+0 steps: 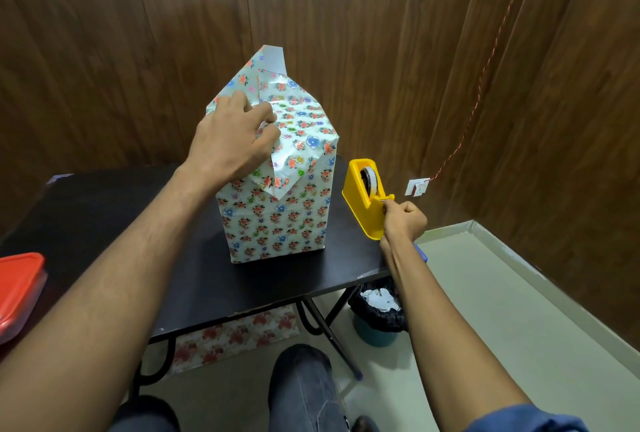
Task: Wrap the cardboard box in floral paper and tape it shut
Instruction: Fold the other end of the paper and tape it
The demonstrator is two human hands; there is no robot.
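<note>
The box (277, 220) stands upright on the black table (114, 223), covered in floral paper. Its top end is partly folded: a pointed flap (282, 178) hangs down the near face and a paper flap (272, 57) sticks up at the back. My left hand (232, 140) presses on the folded paper at the top, fingers curled onto the fold. My right hand (403, 220) is at the cutter end of the yellow tape dispenser (363, 199), right of the box, fingers curled and pinching the tape end there.
A red-lidded plastic container (17, 293) sits at the table's left edge. Under the table lie floral paper (235, 338) and a bin with a black liner (377, 314). Wood panel walls enclose the corner; my knees are below the table's front edge.
</note>
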